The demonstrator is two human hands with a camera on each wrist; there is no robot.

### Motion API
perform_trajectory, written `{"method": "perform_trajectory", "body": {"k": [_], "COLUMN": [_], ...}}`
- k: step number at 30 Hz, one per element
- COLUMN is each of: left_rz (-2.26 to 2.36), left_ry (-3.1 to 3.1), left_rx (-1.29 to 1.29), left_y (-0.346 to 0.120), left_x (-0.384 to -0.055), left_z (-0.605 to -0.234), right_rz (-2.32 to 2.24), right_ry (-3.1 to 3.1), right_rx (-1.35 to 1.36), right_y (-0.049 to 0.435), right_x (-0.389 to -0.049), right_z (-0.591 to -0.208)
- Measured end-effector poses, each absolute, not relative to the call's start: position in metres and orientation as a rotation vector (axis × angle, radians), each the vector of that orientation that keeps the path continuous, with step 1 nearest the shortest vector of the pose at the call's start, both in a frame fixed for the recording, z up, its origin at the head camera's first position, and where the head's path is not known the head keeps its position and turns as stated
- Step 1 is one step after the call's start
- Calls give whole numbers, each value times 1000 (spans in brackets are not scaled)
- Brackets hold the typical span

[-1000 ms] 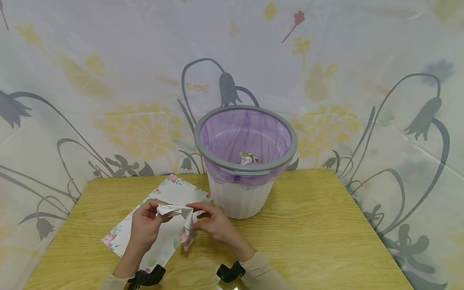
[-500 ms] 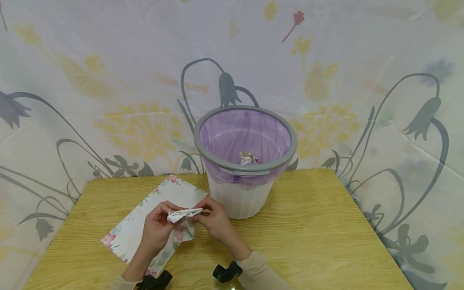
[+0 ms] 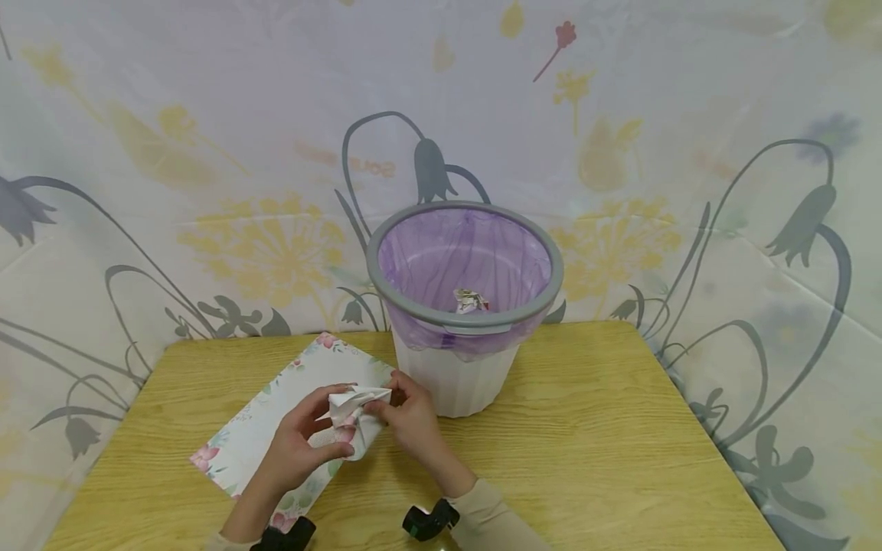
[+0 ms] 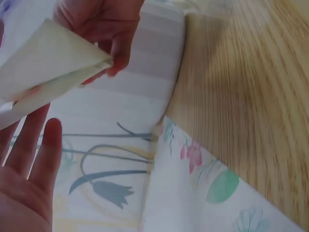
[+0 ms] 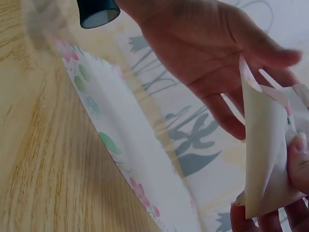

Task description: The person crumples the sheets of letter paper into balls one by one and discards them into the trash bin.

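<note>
A folded piece of floral-edged white paper (image 3: 365, 436) is in the air in front of the bin. My right hand (image 3: 416, 421) pinches its right side, thumb on the near face and fingers behind, as the right wrist view also shows. My left hand (image 3: 292, 448) lies at the paper's left side, its thumb and fingers spread apart and not curled round it. The left wrist view has the left fingers (image 4: 46, 150) stretched out just below the folded paper (image 4: 53, 63). Below the hands, a flat floral-bordered sheet (image 3: 269, 417) lies on the table, partly covered by the left arm.
A white bin (image 3: 455, 379) with a grey rim and purple liner (image 3: 441, 252) stands right behind the hands. Crumpled paper (image 3: 472, 301) shows inside it. The wooden table (image 3: 586, 444) runs to a patterned cloth (image 3: 276, 153) at the back.
The folded paper has gone from drooping between both hands to a compact, tilted bundle. The left hand has moved right, then loosened and spread its fingers, while the right hand keeps its pinch.
</note>
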State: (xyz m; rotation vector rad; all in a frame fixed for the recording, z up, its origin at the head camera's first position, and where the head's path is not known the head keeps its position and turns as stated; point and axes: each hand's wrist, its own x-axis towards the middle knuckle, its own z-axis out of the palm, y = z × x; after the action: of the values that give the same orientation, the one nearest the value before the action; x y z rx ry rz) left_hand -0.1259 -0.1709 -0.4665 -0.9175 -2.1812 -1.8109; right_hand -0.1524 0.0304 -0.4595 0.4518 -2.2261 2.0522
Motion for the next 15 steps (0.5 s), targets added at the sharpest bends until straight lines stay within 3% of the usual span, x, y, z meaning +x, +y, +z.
{"method": "perform_trajectory", "body": {"k": [7, 15], "left_rz": [-1674, -1534], "left_ry": [-2324, -2215], "left_rx": [-1017, -946], "left_y": [-176, -172], "left_x": [-123, -127], "left_z": [-468, -474], "right_rz": [2036, 2101], "right_ry": [-2276, -2344], "right_rx": [377, 334], "right_y": [29, 27], "right_x": [-158, -153], "right_z": [-473, -477]}}
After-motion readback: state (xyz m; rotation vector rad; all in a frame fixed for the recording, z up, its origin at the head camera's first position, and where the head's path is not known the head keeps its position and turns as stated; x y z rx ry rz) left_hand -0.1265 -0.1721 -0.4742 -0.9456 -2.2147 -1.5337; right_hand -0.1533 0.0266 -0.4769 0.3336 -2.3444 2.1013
